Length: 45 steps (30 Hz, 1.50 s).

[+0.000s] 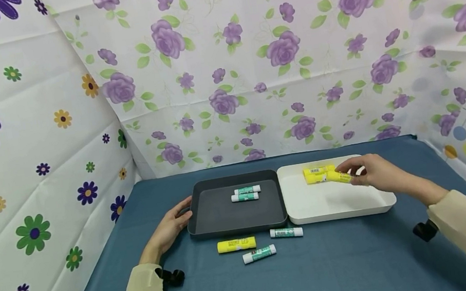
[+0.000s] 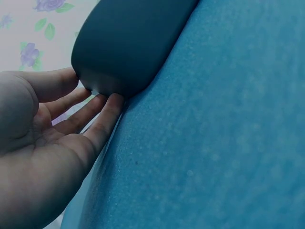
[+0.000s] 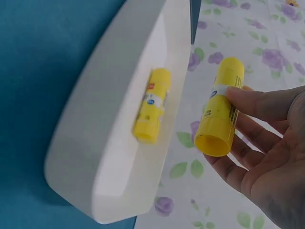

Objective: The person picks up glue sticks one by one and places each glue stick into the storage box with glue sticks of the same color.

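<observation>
Over the white tray (image 1: pixel 337 200), my right hand (image 1: pixel 375 173) pinches a yellow glue stick (image 3: pixel 221 105) between thumb and fingers, tilted above the tray floor. Two yellow glue sticks (image 1: pixel 317 178) lie side by side in that tray, close to the one I hold. My left hand (image 1: pixel 174 224) rests against the left end of the dark grey tray (image 1: pixel 216 216); its fingertips (image 2: pixel 113 99) touch the tray's outer wall. Inside the dark tray lie two white-and-green glue sticks (image 1: pixel 245 197).
In front of the trays, a yellow glue stick (image 1: pixel 236 245) and two white-and-green glue sticks (image 1: pixel 286 233) lie on the blue cloth (image 1: pixel 341 264). Both trays stand side by side. Flowered sheets (image 1: pixel 214 69) hang behind and at the sides.
</observation>
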{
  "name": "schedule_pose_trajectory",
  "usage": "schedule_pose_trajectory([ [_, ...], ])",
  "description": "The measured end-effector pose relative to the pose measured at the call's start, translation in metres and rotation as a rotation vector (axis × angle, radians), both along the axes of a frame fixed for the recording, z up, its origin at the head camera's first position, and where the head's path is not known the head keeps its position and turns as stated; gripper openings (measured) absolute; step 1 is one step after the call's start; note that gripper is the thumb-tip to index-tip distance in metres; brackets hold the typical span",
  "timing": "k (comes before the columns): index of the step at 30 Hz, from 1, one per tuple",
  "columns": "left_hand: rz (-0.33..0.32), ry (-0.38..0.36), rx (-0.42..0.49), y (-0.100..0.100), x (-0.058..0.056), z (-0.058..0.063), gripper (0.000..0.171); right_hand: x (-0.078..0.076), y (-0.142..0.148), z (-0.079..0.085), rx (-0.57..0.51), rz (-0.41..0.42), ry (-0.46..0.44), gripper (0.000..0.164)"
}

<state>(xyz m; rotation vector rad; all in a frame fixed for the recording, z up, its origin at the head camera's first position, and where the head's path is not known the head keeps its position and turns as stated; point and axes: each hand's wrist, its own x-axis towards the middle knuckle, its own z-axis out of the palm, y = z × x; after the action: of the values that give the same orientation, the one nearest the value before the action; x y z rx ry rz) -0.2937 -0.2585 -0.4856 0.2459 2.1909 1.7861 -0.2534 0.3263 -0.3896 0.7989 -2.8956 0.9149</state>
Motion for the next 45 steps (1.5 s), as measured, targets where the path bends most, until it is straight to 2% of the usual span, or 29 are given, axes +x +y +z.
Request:
schedule_pose_trajectory([
  [8,-0.004,0.006,-0.001,-0.001,0.0,-0.002,0.061,-0.026,-0.003,0.006,0.025,0.036,-0.025,0.036],
  [17,0.001,0.01,-0.005,-0.001,0.0,-0.002,0.06,-0.044,-0.008,0.005,0.028,0.063,-0.099,0.037],
  [28,0.003,0.009,-0.002,-0.001,0.0,0.0,0.06,-0.066,-0.013,-0.01,0.068,0.11,-0.126,0.037],
  [38,-0.004,0.011,-0.009,-0.002,0.001,0.001,0.06,-0.075,-0.028,-0.023,0.179,0.111,-0.135,0.042],
  [45,0.0,0.007,-0.017,-0.001,0.0,0.001,0.061,-0.077,-0.028,-0.03,0.234,0.1,-0.14,0.042],
])
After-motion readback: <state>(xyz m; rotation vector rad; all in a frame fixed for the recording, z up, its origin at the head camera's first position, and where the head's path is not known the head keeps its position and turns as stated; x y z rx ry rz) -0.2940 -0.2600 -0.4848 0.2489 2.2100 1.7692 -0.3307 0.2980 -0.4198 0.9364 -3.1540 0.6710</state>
